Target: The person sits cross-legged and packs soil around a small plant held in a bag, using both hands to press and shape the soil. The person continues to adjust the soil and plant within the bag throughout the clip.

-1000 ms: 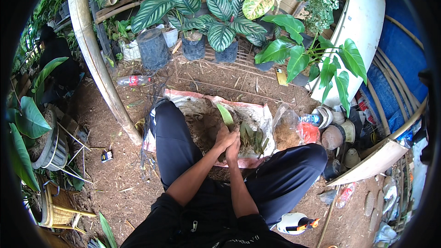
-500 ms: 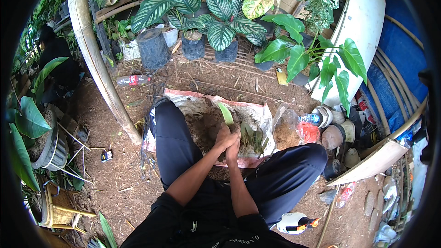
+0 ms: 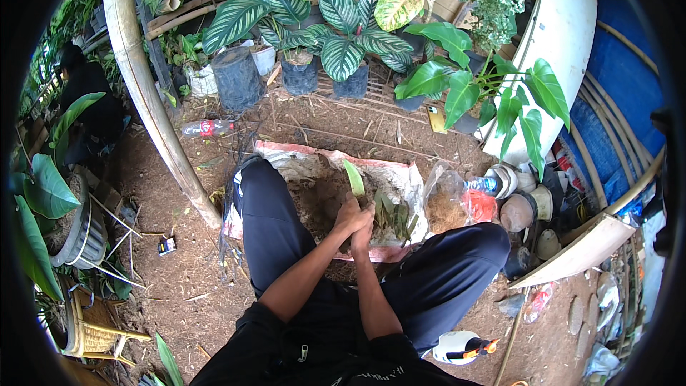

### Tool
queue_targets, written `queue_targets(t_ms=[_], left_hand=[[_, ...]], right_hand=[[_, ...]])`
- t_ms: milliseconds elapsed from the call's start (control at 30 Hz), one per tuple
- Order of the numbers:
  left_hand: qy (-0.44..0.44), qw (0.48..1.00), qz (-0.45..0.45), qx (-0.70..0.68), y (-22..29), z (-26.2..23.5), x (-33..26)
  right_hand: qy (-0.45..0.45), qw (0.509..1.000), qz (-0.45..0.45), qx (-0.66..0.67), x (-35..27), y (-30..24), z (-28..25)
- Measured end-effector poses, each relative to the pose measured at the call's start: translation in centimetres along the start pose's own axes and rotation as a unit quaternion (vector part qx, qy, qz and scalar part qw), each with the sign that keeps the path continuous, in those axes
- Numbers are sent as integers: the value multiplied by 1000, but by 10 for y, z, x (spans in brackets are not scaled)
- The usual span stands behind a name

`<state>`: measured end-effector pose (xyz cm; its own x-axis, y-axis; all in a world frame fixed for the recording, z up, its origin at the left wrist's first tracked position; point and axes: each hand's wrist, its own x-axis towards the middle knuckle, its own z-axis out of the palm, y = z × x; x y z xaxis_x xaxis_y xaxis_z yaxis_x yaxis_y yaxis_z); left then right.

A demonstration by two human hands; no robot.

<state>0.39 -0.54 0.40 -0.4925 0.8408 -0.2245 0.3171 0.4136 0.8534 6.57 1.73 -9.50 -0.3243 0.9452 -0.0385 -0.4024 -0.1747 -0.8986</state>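
A: What differs from a second ago?
B: Very little; both hands sit at the same spot over the soil, and the green leaf [image 3: 354,177] still stands upright just beyond them; the seated person's legs have not shifted.

A: How are the hands posed?
B: The left hand [image 3: 349,216] and the right hand [image 3: 363,231] are pressed together above the soil heap [image 3: 321,193], both forearms running up from the lower edge and meeting between the knees; the left grip is closed around the base of the leaf's stalk; the right grip lies narrow against the left, and whether it clasps the stalk too I cannot tell.

A: Where is the plant?
B: At the middle of the white sack [image 3: 400,171] spread on the dirt ground, its leaf rising from the hands toward the sack's far edge; a bundle of cut green leaves [image 3: 394,216] lies just beside the hands, toward the sack's right edge.

A: Any packages or labels?
B: A clear plastic bag of brown fibre [image 3: 446,204] stands off the sack's right edge, a red packet [image 3: 480,206] touching it; a clear bottle with a red label [image 3: 207,128] lies on the ground beyond the sack's far left corner; a white spray bottle with an orange trigger [image 3: 461,347] lies near the right thigh.
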Motion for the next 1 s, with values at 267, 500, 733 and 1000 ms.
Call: queue_targets(t_ms=[267, 500, 733, 1000], left_hand=[[21, 1000, 6, 3, 1, 0, -2], [22, 1000, 7, -10, -3, 2, 2], [23, 1000, 13, -11, -5, 3, 3], [25, 1000, 14, -2, -2, 1, 2]], right_hand=[[6, 1000, -10, -26, -1, -4, 3], [9, 999, -13, -43, -3, -6, 2], [11, 998, -15, -53, -2, -7, 2], [10, 998, -18, -60, -1, -9, 3]])
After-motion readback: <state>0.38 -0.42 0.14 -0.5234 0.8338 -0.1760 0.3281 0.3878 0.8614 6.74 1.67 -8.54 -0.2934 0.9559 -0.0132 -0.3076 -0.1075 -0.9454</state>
